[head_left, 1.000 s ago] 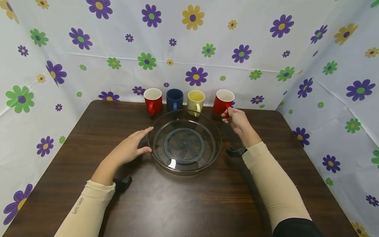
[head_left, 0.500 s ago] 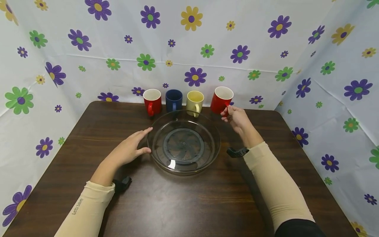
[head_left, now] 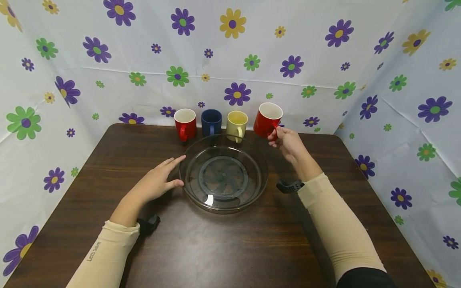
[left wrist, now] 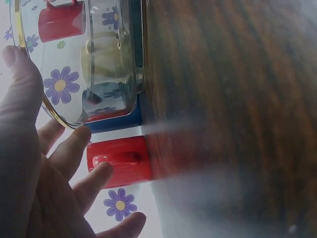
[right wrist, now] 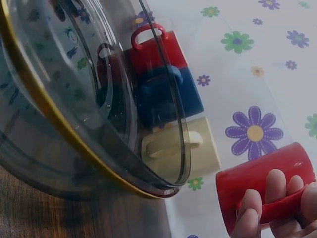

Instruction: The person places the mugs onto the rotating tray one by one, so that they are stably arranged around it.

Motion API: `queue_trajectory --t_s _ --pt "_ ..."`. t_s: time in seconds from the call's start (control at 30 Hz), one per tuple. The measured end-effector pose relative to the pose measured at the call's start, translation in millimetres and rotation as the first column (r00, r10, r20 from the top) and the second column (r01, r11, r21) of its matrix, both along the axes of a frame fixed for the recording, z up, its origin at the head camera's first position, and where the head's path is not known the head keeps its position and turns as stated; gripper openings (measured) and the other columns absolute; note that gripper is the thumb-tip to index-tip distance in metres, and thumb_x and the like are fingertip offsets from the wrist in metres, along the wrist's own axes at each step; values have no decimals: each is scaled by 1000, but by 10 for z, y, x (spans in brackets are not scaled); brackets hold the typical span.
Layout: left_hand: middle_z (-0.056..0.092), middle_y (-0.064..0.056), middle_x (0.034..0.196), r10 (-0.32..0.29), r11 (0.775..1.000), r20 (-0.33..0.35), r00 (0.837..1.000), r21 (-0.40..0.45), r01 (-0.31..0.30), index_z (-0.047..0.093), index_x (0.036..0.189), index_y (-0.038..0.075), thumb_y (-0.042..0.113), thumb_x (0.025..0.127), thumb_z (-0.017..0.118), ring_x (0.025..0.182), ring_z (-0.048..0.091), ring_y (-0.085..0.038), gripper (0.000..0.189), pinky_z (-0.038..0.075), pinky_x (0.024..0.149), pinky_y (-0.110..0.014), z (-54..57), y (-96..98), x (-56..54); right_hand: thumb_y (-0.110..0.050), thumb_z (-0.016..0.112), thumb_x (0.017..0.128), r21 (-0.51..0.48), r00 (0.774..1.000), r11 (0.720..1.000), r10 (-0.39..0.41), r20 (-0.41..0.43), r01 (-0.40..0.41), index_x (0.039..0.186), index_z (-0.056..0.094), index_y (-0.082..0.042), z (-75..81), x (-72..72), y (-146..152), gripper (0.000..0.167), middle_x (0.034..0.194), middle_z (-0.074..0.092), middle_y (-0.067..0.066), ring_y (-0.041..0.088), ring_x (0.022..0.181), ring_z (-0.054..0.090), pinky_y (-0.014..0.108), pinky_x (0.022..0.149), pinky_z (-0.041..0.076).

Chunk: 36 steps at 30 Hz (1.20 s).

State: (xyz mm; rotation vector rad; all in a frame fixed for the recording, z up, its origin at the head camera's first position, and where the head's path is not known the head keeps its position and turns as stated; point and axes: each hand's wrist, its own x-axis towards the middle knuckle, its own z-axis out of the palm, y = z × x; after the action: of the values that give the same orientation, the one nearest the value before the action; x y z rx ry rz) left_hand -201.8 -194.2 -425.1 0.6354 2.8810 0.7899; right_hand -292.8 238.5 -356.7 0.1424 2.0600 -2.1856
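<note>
A large clear glass bowl sits in the middle of the dark wooden table. My left hand is spread at its left side, thumb and fingertips at the rim; the left wrist view shows the fingers extended. With my right hand I grip the handle of a red mug, white inside. This mug is raised behind the bowl's right side and tilts slightly left. In the right wrist view, several fingers curl round the handle of the held red mug.
Behind the bowl, along the table's back edge, stand another red mug, a blue mug and a yellow mug. The bowl's far rim overlaps their lower parts in the head view. A flower-patterned curtain surrounds the table.
My right hand has lifted the right-hand red mug off the table and moved it slightly left, with a growing tilt. The left hand and the bowl have stayed put.
</note>
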Motion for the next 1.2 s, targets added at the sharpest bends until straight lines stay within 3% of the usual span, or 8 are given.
queue_trajectory --t_s 0.4,0.77,1.2 --pt "30 -30 159 3 1000 13 1000 -10 -3 23 163 24 40 94 71 144 31 -53 86 29 108 -74 -6 -11 -15 -32 44 107 41 1000 999 13 -15 -13 101 58 -2 55 78 -50 33 91 65 5 20 81 62 25 78 51" --pt "34 -28 158 -10 1000 7 1000 -3 10 23 163 23 39 95 71 143 34 -50 85 30 109 -72 -15 -14 -26 -32 45 107 82 999 996 36 -15 -35 99 59 -4 163 171 -136 33 91 65 5 21 85 61 26 80 51" --pt "33 -29 158 -13 1000 5 1000 6 13 24 163 21 39 95 71 143 32 -52 84 30 109 -73 -10 -13 -19 -29 46 108 114 996 992 65 -60 -58 96 60 -3 186 282 -217 32 89 65 6 21 81 62 32 81 51"
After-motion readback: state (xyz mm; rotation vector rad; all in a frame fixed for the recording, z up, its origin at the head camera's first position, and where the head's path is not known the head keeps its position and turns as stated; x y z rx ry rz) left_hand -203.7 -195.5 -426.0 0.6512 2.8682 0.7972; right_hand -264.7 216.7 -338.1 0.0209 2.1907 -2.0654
